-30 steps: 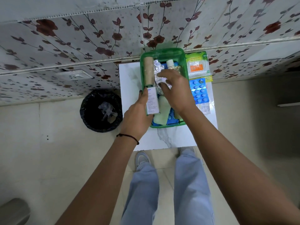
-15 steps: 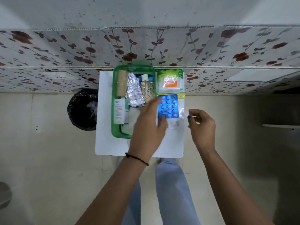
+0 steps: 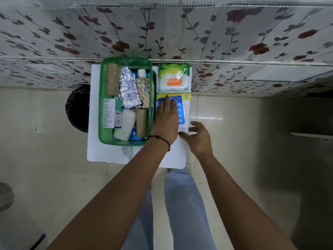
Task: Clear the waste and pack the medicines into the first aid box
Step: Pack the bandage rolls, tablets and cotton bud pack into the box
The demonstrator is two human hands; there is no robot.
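Note:
A green first aid box (image 3: 100, 109) stands on a small white table (image 3: 100, 152). It holds brown bandage rolls, silver blister strips, a white medicine carton (image 3: 109, 112), a small bottle and white gauze. Right of the box lies a blue blister pack (image 3: 180, 112), and my left hand (image 3: 166, 120) rests flat on it with fingers spread. My right hand (image 3: 198, 138) hovers open at the table's right edge, fingertips touching a printed leaflet (image 3: 182, 129). A pack of cotton swabs (image 3: 173, 78) lies behind the blister pack.
A black-lined waste bin (image 3: 77, 107) stands on the floor left of the table. A floral-papered wall (image 3: 162, 33) runs right behind the table. My legs in light trousers are just in front of the table, on a tiled floor.
My left hand left the carton in the box and moved right onto the blue blister pack. My right hand came out of the box to the table's right edge.

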